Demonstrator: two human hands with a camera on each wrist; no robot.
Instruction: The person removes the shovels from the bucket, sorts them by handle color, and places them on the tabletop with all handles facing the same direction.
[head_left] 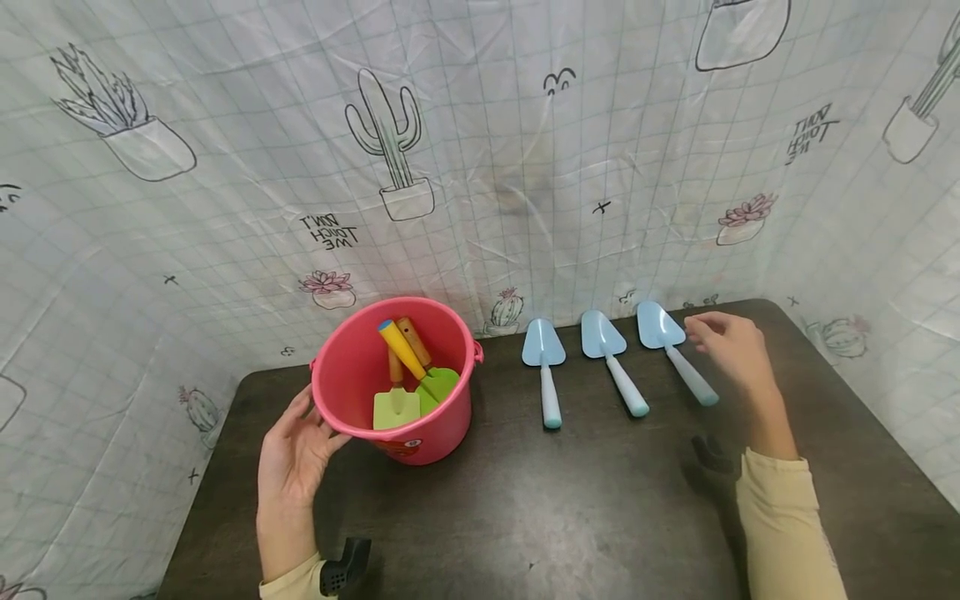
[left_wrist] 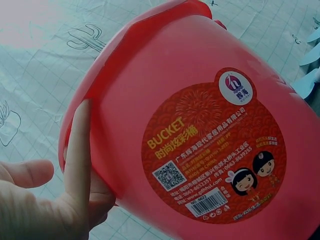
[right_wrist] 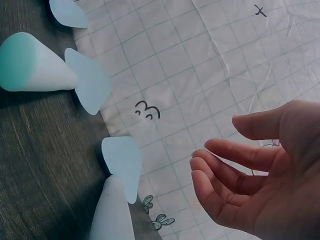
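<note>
A pink bucket (head_left: 442, 437) stands upright on the table's left part, and its round red label (left_wrist: 215, 152) fills much of the left wrist view. My left hand (head_left: 292, 458) touches the bucket's left side just under the rim, fingers spread along it. Inside the bucket lie a pale green shovel (head_left: 397, 409), a bright green shovel (head_left: 437, 385) and handles in yellow and orange-brown. My right hand (head_left: 731, 350) hovers beside the blade of the rightmost light blue trowel (head_left: 660, 325), fingers loosely curled and holding nothing.
Two more light blue trowels, the left one (head_left: 543, 343) and the middle one (head_left: 602, 335), lie in a row with the rightmost, blades toward the back. Behind the dark wooden table (head_left: 555, 508) hangs a white grid-patterned cloth (head_left: 525, 167) with cactus drawings.
</note>
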